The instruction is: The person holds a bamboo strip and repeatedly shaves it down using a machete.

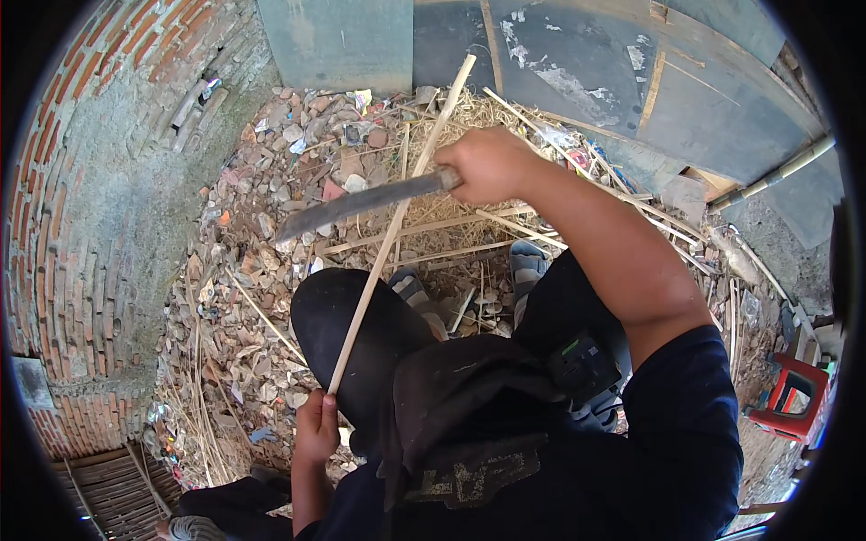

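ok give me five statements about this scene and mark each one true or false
1. The right hand grips a machete by its handle. True.
2. The left hand is empty. False: it holds the lower end of a long pale strip.
3. In this view, the strip crosses the left knee. True.
4. The machete's blade points toward the picture's right. False: it points toward the left.
5. Loose rubble lies in front of the person. True.
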Tool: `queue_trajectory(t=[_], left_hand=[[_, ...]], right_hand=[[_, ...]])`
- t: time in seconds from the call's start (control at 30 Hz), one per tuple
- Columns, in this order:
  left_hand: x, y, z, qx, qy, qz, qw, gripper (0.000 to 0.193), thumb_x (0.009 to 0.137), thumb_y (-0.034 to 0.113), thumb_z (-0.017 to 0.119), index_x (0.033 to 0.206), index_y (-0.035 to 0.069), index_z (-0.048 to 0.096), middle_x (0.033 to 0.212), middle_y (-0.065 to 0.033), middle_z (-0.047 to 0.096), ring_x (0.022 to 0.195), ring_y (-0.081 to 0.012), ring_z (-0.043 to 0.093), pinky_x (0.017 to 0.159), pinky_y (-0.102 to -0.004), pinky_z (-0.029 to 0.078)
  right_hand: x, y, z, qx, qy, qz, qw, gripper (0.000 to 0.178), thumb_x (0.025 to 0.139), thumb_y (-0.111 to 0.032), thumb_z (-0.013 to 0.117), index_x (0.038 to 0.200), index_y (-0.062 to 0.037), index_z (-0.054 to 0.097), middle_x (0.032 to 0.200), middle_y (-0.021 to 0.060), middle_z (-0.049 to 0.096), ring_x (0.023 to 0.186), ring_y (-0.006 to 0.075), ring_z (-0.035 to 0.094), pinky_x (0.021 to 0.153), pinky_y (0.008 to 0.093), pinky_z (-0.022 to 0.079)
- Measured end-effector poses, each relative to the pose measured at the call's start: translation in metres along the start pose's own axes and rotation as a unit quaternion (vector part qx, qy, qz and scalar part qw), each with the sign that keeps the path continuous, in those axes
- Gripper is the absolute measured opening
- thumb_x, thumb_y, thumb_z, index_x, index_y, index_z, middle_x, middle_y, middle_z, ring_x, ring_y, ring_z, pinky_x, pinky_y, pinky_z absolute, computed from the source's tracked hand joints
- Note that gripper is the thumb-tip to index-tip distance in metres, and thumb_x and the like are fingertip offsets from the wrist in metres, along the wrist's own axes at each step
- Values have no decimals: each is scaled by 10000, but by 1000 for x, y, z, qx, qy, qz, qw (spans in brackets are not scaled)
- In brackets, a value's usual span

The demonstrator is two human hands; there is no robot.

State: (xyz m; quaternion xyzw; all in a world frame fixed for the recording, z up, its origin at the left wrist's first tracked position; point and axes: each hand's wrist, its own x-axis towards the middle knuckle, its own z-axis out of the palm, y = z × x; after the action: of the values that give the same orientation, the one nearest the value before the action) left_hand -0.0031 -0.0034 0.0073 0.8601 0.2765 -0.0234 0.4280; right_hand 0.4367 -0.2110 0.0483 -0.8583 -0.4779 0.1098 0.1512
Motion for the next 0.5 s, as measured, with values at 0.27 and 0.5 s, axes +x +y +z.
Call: queue_trajectory(t=[0.27, 0.5], left_hand=[[5, -3, -5, -59, -21, -19, 998, 385, 1061, 332, 474, 795, 55, 479, 619, 28, 444, 591, -57, 399, 517, -271, 342], [3, -16, 1, -138, -22, -24, 990, 339, 1055, 309, 503, 820, 64, 502, 641, 50, 444, 613, -35, 391, 534, -238, 331]], right_hand=[[11, 32, 14, 71, 36, 67, 995, 204, 780, -211, 659, 930, -74, 673, 841, 150, 686, 825, 323, 677, 778, 457, 536], [14, 53, 22, 83, -6, 53, 995, 223, 824, -229, 632, 996, -101, 691, 800, 121, 683, 776, 280, 681, 743, 434, 550]])
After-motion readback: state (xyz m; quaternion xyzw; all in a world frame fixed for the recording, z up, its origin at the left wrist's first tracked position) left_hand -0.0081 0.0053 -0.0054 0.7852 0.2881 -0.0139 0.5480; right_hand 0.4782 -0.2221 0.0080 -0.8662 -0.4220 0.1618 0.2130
